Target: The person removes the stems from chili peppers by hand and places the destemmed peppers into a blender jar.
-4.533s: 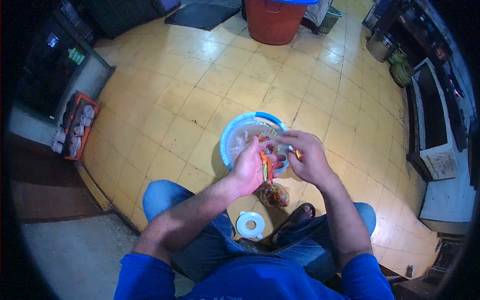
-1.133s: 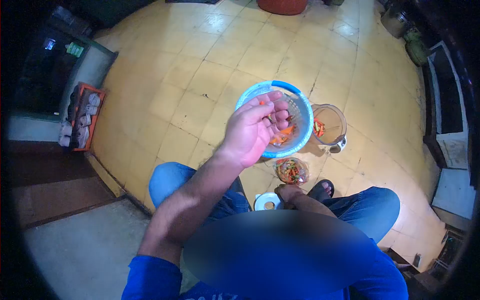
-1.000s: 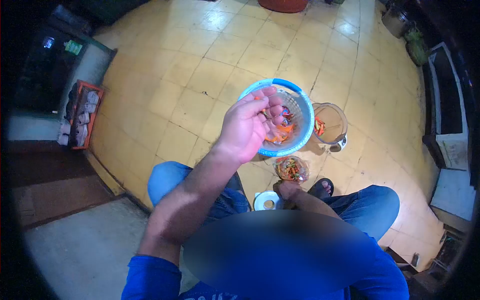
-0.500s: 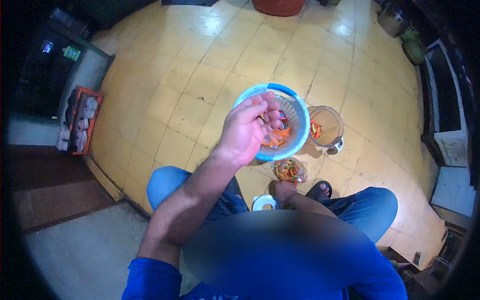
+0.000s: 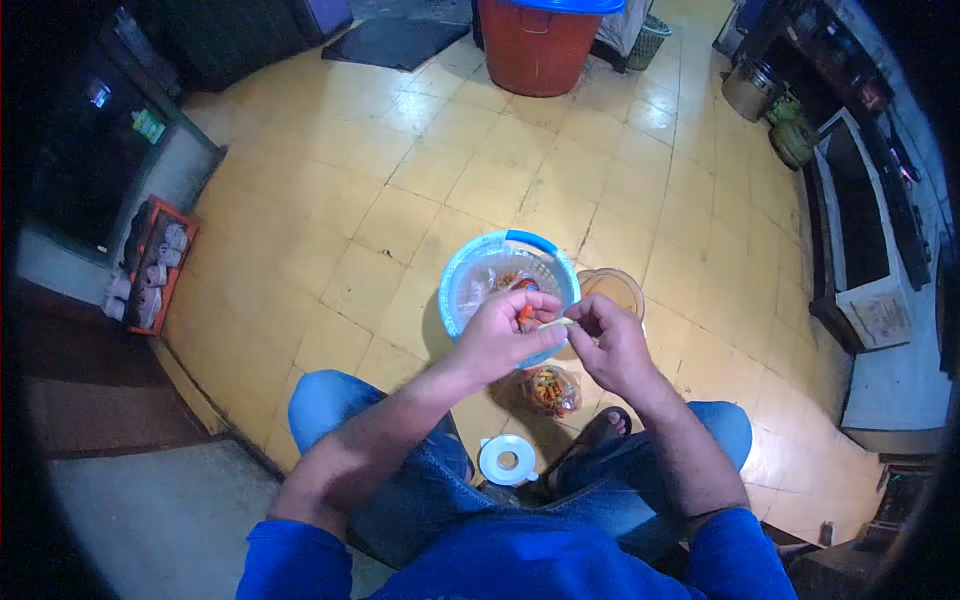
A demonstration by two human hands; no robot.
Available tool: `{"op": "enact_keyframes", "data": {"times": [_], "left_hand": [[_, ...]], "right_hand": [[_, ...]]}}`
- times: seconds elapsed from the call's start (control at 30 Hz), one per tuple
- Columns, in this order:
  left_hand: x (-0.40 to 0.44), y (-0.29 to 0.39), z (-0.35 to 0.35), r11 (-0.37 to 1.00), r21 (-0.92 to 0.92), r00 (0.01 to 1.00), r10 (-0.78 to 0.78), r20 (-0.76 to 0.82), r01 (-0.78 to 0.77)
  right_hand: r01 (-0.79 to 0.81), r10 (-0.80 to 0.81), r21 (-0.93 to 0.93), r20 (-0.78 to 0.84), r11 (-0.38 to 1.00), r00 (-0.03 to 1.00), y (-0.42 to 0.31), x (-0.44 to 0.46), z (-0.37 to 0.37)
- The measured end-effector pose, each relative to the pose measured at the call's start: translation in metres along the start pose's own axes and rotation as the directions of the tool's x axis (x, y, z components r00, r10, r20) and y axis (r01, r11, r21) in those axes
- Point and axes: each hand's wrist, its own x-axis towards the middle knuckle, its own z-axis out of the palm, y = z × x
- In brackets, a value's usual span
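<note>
My left hand (image 5: 512,332) is cupped, palm up, with its fingers curled round red chili peppers (image 5: 525,315). My right hand (image 5: 612,348) meets it and pinches the end of a pale yellow-green chili pepper (image 5: 553,323) between thumb and fingers. Beneath both hands stands a basket with a blue rim (image 5: 450,298), holding plastic wrapping and some red and orange things. A clear container (image 5: 632,288) beside it is partly hidden by my right hand. Nearer my feet lies a clear plastic bag of mixed red, orange and green chilies (image 5: 550,390).
A white ring-shaped lid (image 5: 507,440) is between my feet. Yellow tiles (image 5: 400,215) cover the floor. Farther off are a red bin (image 5: 540,50), a green gas cylinder (image 5: 793,142) and an orange shoe rack (image 5: 160,265).
My right hand has risen from beside the bag to my left hand and now pinches a chili. My left hand has moved lower, and the view has tilted up.
</note>
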Motion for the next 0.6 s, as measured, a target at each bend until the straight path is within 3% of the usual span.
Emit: {"op": "enact_keyframes", "data": {"times": [0.07, 0.2, 0.3, 0.37, 0.4, 0.47, 0.6], "left_hand": [[0.002, -0.019, 0.003, 0.989, 0.085, 0.993, 0.118, 0.004, -0.118], [0.007, -0.02, 0.003, 0.971, 0.227, 0.992, 0.096, -0.086, -0.074], [0.009, -0.014, 0.01, 0.97, 0.154, 0.971, 0.205, -0.124, -0.186], [0.008, -0.007, 0.01, 1.0, 0.021, 0.987, -0.018, -0.161, 0.022], [0.008, -0.009, 0.01, 1.0, 0.021, 0.987, -0.018, -0.158, 0.021], [0.01, -0.014, 0.007, 1.0, -0.007, 0.988, 0.013, -0.155, -0.014], [0.011, -0.015, 0.002, 0.985, -0.165, 0.986, -0.064, -0.154, 0.039]], "right_hand": [[0.141, -0.152, -0.073, -0.166, 0.987, 0.974, -0.002, 0.0, 0.0], [0.225, -0.24, -0.089, -0.255, 0.97, 0.937, -0.006, -0.002, -0.004], [0.213, -0.225, -0.073, -0.264, 0.974, 0.938, -0.003, -0.001, -0.002], [0.113, -0.112, -0.015, -0.296, 0.994, 0.949, -0.002, 0.001, 0.001], [0.112, -0.112, -0.017, -0.297, 0.994, 0.948, 0.004, 0.001, 0.003], [0.008, 0.049, 0.21, -0.265, 0.978, 0.963, 0.018, 0.007, 0.011], [0.007, 0.079, 0.409, -0.193, 0.913, 0.978, 0.028, 0.016, 0.015]]}}
